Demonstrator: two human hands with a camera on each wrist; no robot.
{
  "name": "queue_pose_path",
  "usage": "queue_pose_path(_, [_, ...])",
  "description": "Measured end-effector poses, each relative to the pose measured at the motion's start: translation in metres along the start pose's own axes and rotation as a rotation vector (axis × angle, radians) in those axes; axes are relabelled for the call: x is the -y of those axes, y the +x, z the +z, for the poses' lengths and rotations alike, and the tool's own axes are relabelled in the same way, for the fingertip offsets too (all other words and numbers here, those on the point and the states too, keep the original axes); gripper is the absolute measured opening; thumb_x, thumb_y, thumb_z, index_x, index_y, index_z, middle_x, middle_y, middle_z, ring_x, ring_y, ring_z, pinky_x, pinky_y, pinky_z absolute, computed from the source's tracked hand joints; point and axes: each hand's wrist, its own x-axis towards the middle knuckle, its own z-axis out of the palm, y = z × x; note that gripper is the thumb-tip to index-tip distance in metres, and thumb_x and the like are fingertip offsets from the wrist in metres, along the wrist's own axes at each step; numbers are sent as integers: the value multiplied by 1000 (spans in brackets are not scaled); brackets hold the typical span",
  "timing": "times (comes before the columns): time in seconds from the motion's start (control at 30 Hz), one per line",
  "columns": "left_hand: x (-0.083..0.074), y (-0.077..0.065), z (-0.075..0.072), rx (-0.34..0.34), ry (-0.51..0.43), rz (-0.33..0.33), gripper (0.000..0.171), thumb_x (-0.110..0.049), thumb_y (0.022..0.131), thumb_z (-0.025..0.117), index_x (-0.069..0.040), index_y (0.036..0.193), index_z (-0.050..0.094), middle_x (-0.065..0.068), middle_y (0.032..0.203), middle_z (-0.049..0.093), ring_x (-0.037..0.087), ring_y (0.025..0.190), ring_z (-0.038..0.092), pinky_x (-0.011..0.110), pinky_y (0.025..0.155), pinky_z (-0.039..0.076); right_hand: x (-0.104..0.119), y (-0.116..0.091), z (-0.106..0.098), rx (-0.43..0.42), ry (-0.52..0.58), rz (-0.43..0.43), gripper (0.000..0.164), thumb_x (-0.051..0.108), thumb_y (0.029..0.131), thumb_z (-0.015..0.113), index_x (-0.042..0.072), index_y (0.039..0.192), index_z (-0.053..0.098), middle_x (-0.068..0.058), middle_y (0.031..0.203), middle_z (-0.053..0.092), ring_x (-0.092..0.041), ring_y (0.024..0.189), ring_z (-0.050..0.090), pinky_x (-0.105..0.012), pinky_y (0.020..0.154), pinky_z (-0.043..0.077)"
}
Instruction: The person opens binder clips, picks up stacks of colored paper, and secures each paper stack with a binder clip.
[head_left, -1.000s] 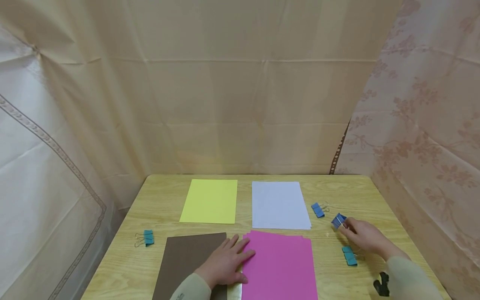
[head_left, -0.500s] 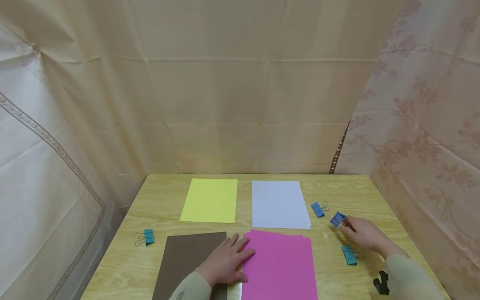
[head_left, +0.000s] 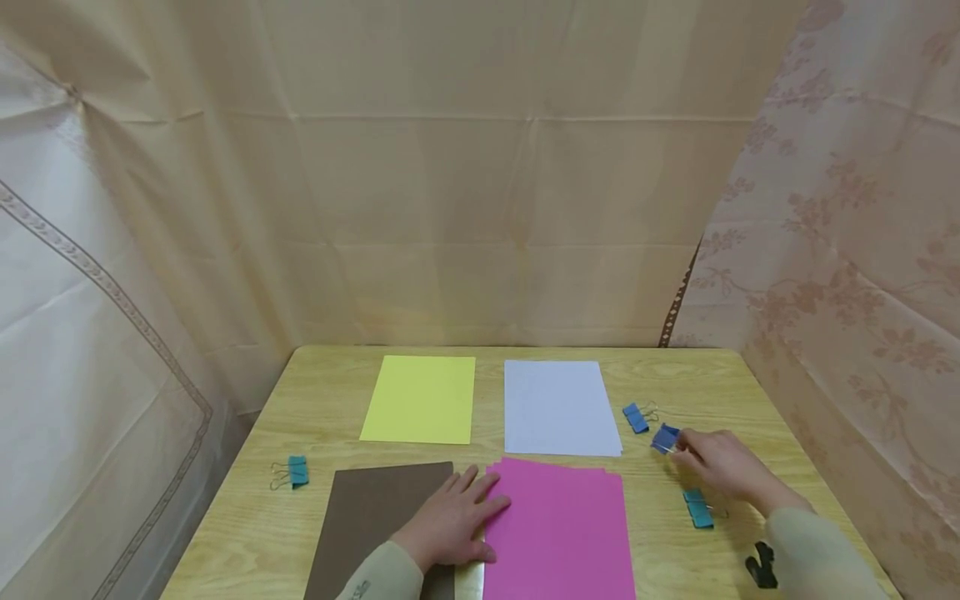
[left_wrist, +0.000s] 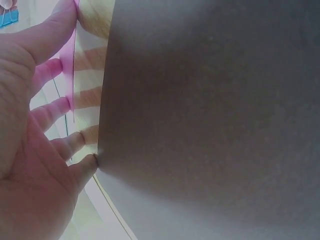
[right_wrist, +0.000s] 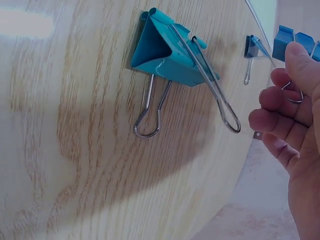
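Beige curtain (head_left: 480, 175) hangs behind the wood-grain desk (head_left: 247, 533), with flower-patterned cloth (head_left: 847, 250) to its right. Your left hand (head_left: 453, 521) lies palm down across the narrow gap between the brown sheet (head_left: 375, 512) and the pink sheets (head_left: 558, 533); its grip is spread wide, fingers nearly straight, holding nothing, with thumb and some fingertips at the left edge of the pink. Your right hand (head_left: 723, 465) has its grip narrowed to a pinch, thumb against fingers, on a dark blue clip (head_left: 664, 438); from the right wrist, one wire handle shows looped below your fingers. Held clip: to the right of the white paper (head_left: 561, 408), just beside a second blue clip (head_left: 636, 418) lying on the desk. Cannot tell whether the held one touches the wood. Nearer you lies a teal clip (head_left: 697, 509), its two wire handles splayed apart in the right wrist view. Small black object (head_left: 762, 567), identity unclear, beside your right sleeve (head_left: 825, 562). Far side of the desk: yellow paper (head_left: 417, 400) left of the white. Another teal clip (head_left: 297, 472) sits near the left edge, well apart from both hands.
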Motion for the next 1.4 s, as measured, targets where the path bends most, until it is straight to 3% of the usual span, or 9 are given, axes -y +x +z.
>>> queue_pose_path(0.13, [0,0,-1,0,1,0,76,-60,85,73,-30,151,51,6,163,37,39,149,34,54,118,32,1,3,2,-23,-24,-64,13,23,100,67,16,91,61,13,73,58,2,61,40,-26,59,41])
queue_pose_path(0.4, [-1,1,-2,1,16,-8,76,-61,86,72,-31,152,50,6,163,37,38,149,34,54,118,33,7,7,2,-27,-81,-135,15,20,98,70,21,87,59,16,76,62,5,65,47,-44,74,50])
queue_pose_path(0.6, [-3,2,0,-13,-4,-30,69,-59,89,69,-30,150,53,6,162,39,38,148,35,57,117,33,11,7,3,-85,-107,-228,17,15,93,74,21,86,59,14,80,66,3,68,52,-42,71,51])
queue_pose_path(0.9, [-8,7,3,-112,9,-83,66,-51,92,71,-22,149,54,7,157,45,42,144,40,55,116,35,13,3,5,-55,-113,-224,18,17,96,71,22,86,56,14,81,66,4,67,48,-37,70,45])
queue_pose_path(1.07, [-13,14,-1,-160,3,-169,77,-57,86,74,-17,150,53,7,150,50,40,139,43,56,112,38,14,1,5,-48,-117,-221,18,18,96,71,22,87,56,16,81,65,5,67,47,-36,70,44])
queue_pose_path(1.23, [-13,24,-1,-138,-23,-236,95,-67,78,76,-14,153,49,7,150,49,36,138,42,53,113,36,18,1,5,-61,-120,-244,20,17,95,73,22,87,55,17,81,63,5,67,47,-34,68,42])
queue_pose_path(1.4, [-13,29,0,-113,-27,-250,103,-71,74,77,-14,153,47,6,148,49,33,135,44,53,112,37,20,1,6,-42,-116,-242,18,17,95,72,22,88,56,17,83,63,4,69,51,-35,69,43])
